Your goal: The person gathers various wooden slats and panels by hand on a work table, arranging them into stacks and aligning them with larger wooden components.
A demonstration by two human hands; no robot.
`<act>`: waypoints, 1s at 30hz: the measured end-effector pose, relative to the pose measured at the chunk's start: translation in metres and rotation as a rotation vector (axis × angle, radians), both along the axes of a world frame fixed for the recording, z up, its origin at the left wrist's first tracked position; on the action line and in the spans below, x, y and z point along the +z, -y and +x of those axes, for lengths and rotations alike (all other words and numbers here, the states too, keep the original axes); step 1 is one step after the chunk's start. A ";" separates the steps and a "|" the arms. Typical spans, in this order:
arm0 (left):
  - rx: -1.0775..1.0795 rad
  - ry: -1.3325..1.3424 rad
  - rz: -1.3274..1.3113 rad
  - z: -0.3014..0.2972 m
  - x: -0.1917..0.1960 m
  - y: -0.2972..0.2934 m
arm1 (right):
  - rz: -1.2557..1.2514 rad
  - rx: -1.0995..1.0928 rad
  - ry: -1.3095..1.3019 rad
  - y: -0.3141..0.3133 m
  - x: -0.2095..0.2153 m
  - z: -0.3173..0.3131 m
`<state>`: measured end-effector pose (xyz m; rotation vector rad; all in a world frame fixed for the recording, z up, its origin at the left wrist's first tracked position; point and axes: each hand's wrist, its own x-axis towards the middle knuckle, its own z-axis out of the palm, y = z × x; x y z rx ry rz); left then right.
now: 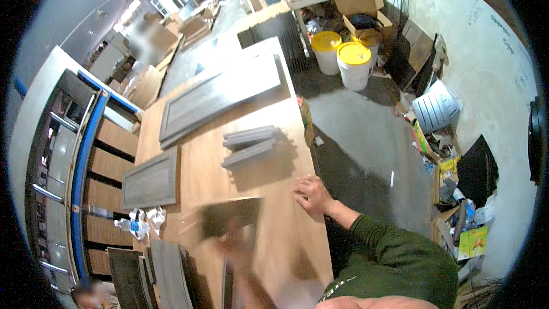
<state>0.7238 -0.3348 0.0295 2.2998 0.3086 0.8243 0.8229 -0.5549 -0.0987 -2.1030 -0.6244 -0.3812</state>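
At the far left, a rack of wooden drawer fronts [111, 160] edged by a blue rail [86, 154] is seen beside the wooden table [274, 120]. On the table's left part a small grey panel [151, 180] lies flat, with a plastic bottle [130, 226] and crumpled rags just below it, and dark boards [166, 272] are stacked at the near edge. A long grey door panel [220, 96] lies further up the table, and a small stack of grey strips [250, 142] rests near its middle. The step in hand is judged to be the moving of a dark panel piece [231, 216] over the table near the person: it is smeared by motion, and the left hand [234, 249] is blurred at its lower edge, so whether the grip is closed on the piece cannot be told. The forearm comes up from the lower edge, nearly upright in the picture. Next, the piece would probably need to be steadied and set flat, clear of the strips. To the right, the right hand [311, 194] is laid palm down near the table's right edge, fingers spread, its grip released and holding nothing; the green-sleeved arm is bent at the elbow. Beyond, on the floor, yellow-lidded buckets [343, 60] stand.
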 end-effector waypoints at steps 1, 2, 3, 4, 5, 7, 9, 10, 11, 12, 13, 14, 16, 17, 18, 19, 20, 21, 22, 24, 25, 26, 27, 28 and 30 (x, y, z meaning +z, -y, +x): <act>-0.010 -0.096 0.070 0.007 -0.043 -0.002 | -0.067 0.017 -0.030 -0.005 0.004 -0.002; -0.056 -0.081 0.044 0.013 -0.048 0.009 | -0.138 0.032 -0.062 -0.006 0.012 -0.005; -0.135 -0.031 0.023 0.019 -0.026 0.027 | -0.199 0.003 -0.080 0.002 0.024 -0.002; -0.202 0.017 0.003 0.025 -0.011 0.035 | -0.179 0.095 -0.152 -0.010 0.019 0.007; -0.181 -0.119 0.046 0.021 -0.014 0.029 | -0.112 0.175 -0.146 -0.015 0.040 0.003; -0.102 -0.395 0.119 0.006 -0.025 0.007 | 0.020 0.374 -0.137 -0.033 0.101 -0.014; -0.141 -0.338 0.022 -0.025 -0.014 -0.001 | 0.102 0.381 -0.253 -0.061 0.102 -0.021; -0.095 -0.411 -0.080 -0.050 -0.018 -0.014 | 0.147 0.340 -0.238 -0.072 0.086 -0.018; -0.029 -0.544 -0.013 -0.079 -0.025 -0.029 | 0.186 0.312 -0.238 -0.082 0.067 -0.020; 0.054 -0.690 0.035 -0.115 -0.032 -0.048 | 0.121 0.213 -0.257 -0.091 0.053 -0.021; 0.132 -0.840 0.061 -0.157 -0.042 -0.065 | 0.049 0.119 -0.260 -0.095 0.036 -0.018; 0.208 -0.874 0.061 -0.204 -0.058 -0.083 | -0.150 -0.005 -0.371 -0.101 0.008 -0.011; 0.454 -0.855 0.191 -0.297 -0.066 -0.098 | -0.038 -0.023 -0.174 -0.099 0.014 -0.019; 0.544 -0.805 0.224 -0.338 -0.081 -0.103 | -0.027 -0.025 -0.249 -0.102 0.030 -0.019; 0.556 -0.746 0.200 -0.361 -0.086 -0.091 | 0.013 0.069 -0.152 -0.104 0.031 -0.013; 0.564 -0.684 0.184 -0.372 -0.089 -0.080 | 0.061 0.156 -0.060 -0.110 0.034 -0.006; 0.560 -0.624 0.176 -0.377 -0.090 -0.071 | 0.108 0.184 -0.041 -0.117 0.041 -0.001; 0.584 -0.597 0.201 -0.374 -0.086 -0.065 | 0.160 0.202 -0.018 -0.128 0.053 0.009; 0.599 -0.579 0.223 -0.367 -0.076 -0.052 | 0.145 0.215 -0.035 -0.134 0.062 0.020; 0.592 -0.634 0.115 -0.368 -0.048 -0.044 | 0.268 0.317 -0.222 -0.148 0.108 0.000; 0.563 -0.686 -0.016 -0.366 -0.030 -0.048 | 0.368 0.547 -0.325 -0.154 0.128 -0.010; 0.515 -0.725 -0.138 -0.360 -0.017 -0.063 | 0.318 0.485 -0.321 -0.158 0.114 -0.004; 0.543 -0.737 -0.200 -0.357 -0.011 -0.083 | 0.266 0.426 -0.318 -0.157 0.085 0.005; 0.564 -0.748 -0.262 -0.351 -0.005 -0.105 | 0.339 0.415 -0.345 -0.154 0.042 0.016; 0.662 -0.579 0.070 -0.352 0.003 -0.156 | 0.364 0.450 -0.300 -0.143 -0.007 0.017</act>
